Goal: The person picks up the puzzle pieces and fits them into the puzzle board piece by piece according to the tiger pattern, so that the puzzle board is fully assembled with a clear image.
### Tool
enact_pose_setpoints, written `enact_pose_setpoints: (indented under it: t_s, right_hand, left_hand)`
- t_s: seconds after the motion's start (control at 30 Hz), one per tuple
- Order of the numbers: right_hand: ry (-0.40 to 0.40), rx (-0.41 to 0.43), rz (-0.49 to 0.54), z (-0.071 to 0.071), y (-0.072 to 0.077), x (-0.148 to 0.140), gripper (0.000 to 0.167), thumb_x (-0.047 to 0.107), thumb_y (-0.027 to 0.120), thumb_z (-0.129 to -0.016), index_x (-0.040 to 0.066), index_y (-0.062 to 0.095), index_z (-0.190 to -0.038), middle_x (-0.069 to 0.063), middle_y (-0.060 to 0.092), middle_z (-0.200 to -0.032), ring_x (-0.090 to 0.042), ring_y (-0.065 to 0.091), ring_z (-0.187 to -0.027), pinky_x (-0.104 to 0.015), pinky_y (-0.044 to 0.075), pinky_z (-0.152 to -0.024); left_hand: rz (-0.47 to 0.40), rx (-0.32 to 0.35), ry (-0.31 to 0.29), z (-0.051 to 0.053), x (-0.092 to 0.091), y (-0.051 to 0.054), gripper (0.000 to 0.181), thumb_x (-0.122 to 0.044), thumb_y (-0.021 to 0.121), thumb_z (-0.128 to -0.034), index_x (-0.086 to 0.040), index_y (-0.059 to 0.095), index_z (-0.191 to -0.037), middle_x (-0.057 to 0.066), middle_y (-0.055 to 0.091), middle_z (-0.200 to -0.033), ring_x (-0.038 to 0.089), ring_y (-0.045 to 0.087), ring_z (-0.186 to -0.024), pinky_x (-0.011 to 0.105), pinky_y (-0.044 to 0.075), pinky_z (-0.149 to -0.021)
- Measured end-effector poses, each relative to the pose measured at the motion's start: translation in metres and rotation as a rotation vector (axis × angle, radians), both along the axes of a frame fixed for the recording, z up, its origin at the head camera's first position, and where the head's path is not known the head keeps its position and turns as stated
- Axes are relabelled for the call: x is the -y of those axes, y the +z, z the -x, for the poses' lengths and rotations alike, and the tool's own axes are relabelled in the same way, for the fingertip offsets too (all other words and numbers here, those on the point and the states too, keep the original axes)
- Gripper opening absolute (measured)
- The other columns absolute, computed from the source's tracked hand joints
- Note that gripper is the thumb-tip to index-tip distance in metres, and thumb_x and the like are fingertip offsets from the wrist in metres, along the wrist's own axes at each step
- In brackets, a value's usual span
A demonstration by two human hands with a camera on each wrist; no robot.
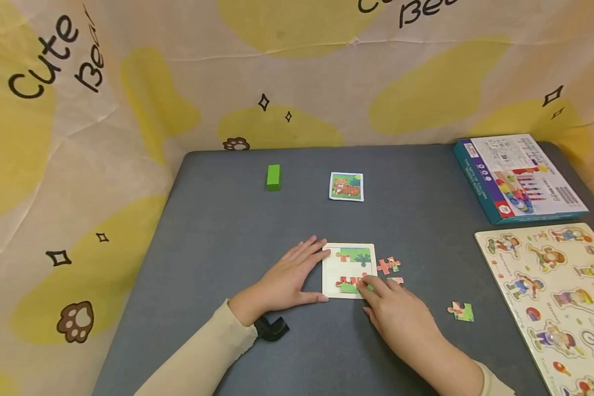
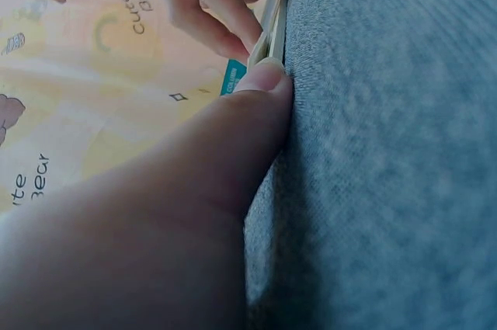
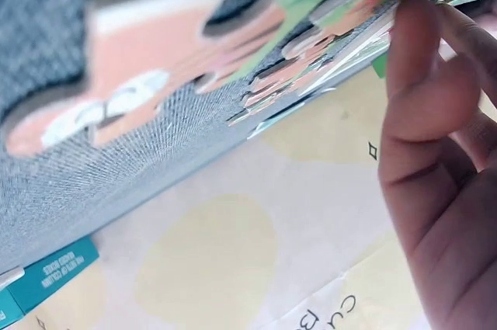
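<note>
A white puzzle tray (image 1: 330, 275) lies on the table in the head view, with pieces in its upper and lower rows. My left hand (image 1: 289, 278) is spread at its left side. Its fingertips touch the upper left edge and its thumb lies at the lower left corner. My right hand (image 1: 401, 313) reaches over the lower right of the tray. Its fingertips press a puzzle piece (image 1: 348, 287) in the bottom row, the thumb apart from them, and partly hide it. Beside the tray lie loose puzzle pieces (image 1: 388, 265), one of them large in the right wrist view.
A green block (image 1: 274, 177) and a small tiger picture card (image 1: 346, 187) lie farther back. One puzzle piece (image 1: 461, 311) sits apart at right. A boxed toy set (image 1: 520, 179) and a wooden figure board (image 1: 549, 297) occupy the right side.
</note>
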State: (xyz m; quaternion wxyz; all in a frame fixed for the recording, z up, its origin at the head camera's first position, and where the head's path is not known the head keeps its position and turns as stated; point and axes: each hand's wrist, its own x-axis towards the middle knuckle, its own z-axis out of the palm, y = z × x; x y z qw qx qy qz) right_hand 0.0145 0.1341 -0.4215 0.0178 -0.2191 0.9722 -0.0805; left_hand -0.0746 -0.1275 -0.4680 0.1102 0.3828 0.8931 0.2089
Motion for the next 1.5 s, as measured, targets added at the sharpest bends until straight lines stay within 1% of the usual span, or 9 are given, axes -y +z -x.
enact_pose_setpoints:
  t_s: [0.3,0.53,0.63,0.87,1.07,1.17,1.3,1.4,1.5]
  right_hand:
    - [0.039,-0.081,0.01,0.002,-0.004,-0.003,0.045,0.02,0.089,-0.085,0.006,0.076,-0.125,-0.006,0.068,-0.127,-0.029,0.073,-0.103,-0.045,0.064,-0.076]
    - [0.084,-0.09,-0.054,0.005,-0.005,-0.002,0.05,0.023,0.088,-0.086,0.015,0.072,-0.133,-0.004,0.064,-0.126,-0.027,0.07,-0.091,-0.043,0.063,-0.068]
    - [0.086,-0.077,-0.083,0.005,-0.004,-0.002,0.047,0.025,0.087,-0.086,0.015,0.074,-0.131,-0.004,0.063,-0.127,-0.026,0.07,-0.094,-0.044,0.063,-0.072]
    - [0.047,-0.108,0.006,0.006,0.0,-0.006,0.037,0.019,0.089,-0.083,0.011,0.08,-0.118,-0.006,0.067,-0.125,-0.029,0.072,-0.099,-0.044,0.063,-0.075]
    - [0.035,-0.207,0.12,0.023,0.008,-0.017,0.018,0.008,0.088,-0.081,0.01,0.078,-0.095,-0.006,0.066,-0.105,-0.025,0.067,-0.088,-0.04,0.061,-0.069]
    - [-0.035,-0.173,0.102,0.036,0.014,-0.028,0.021,0.011,0.088,-0.082,0.007,0.08,-0.101,-0.007,0.069,-0.102,-0.027,0.067,-0.089,-0.044,0.061,-0.074]
    - [-0.14,-0.049,0.049,0.049,0.015,-0.042,0.039,0.019,0.091,-0.083,0.0,0.078,-0.115,-0.013,0.069,-0.112,-0.033,0.065,-0.096,-0.049,0.061,-0.077]
    - [-0.171,0.019,0.035,0.054,0.013,-0.047,0.044,0.023,0.091,-0.083,-0.001,0.077,-0.117,-0.015,0.067,-0.117,-0.035,0.065,-0.1,-0.048,0.061,-0.073]
    - [-0.173,0.051,0.055,0.057,0.011,-0.048,0.041,0.024,0.092,-0.082,0.001,0.079,-0.114,-0.014,0.067,-0.116,-0.035,0.065,-0.1,-0.046,0.06,-0.067]
  left_hand:
    - [-0.018,-0.014,-0.008,0.001,-0.001,0.001,0.098,-0.054,0.079,-0.0906,-0.012,0.031,-0.165,0.004,0.02,-0.174,0.021,0.007,-0.161,0.041,0.011,-0.13]
    - [-0.019,-0.021,-0.007,0.002,0.0,0.002,0.098,-0.053,0.079,-0.0906,-0.011,0.031,-0.165,0.005,0.021,-0.174,0.022,0.007,-0.161,0.041,0.012,-0.13]
    - [-0.014,-0.028,-0.006,0.002,0.0,0.002,0.098,-0.054,0.079,-0.0907,-0.012,0.031,-0.165,0.004,0.02,-0.174,0.021,0.007,-0.161,0.041,0.012,-0.13]
    - [-0.008,-0.03,-0.011,0.003,-0.002,-0.001,0.098,-0.056,0.078,-0.091,-0.013,0.03,-0.165,0.003,0.018,-0.174,0.018,0.004,-0.161,0.038,0.009,-0.13]
    - [-0.007,-0.03,-0.016,0.003,-0.002,-0.001,0.098,-0.055,0.077,-0.0917,-0.013,0.029,-0.166,0.003,0.017,-0.175,0.018,0.003,-0.161,0.037,0.008,-0.13]
    - [-0.007,-0.033,-0.015,0.003,-0.002,-0.001,0.098,-0.055,0.077,-0.0916,-0.013,0.029,-0.165,0.003,0.017,-0.175,0.018,0.003,-0.161,0.037,0.007,-0.13]
    - [-0.008,-0.027,-0.013,0.002,0.0,-0.002,0.098,-0.055,0.078,-0.0912,-0.013,0.03,-0.165,0.003,0.018,-0.174,0.018,0.003,-0.161,0.036,0.007,-0.13]
    - [-0.01,-0.019,-0.014,0.001,0.0,-0.003,0.098,-0.055,0.078,-0.0912,-0.012,0.03,-0.165,0.003,0.018,-0.174,0.018,0.003,-0.161,0.037,0.008,-0.13]
    - [-0.015,-0.021,-0.015,0.001,0.001,-0.002,0.098,-0.055,0.078,-0.0912,-0.012,0.03,-0.165,0.003,0.018,-0.174,0.018,0.003,-0.161,0.037,0.008,-0.13]
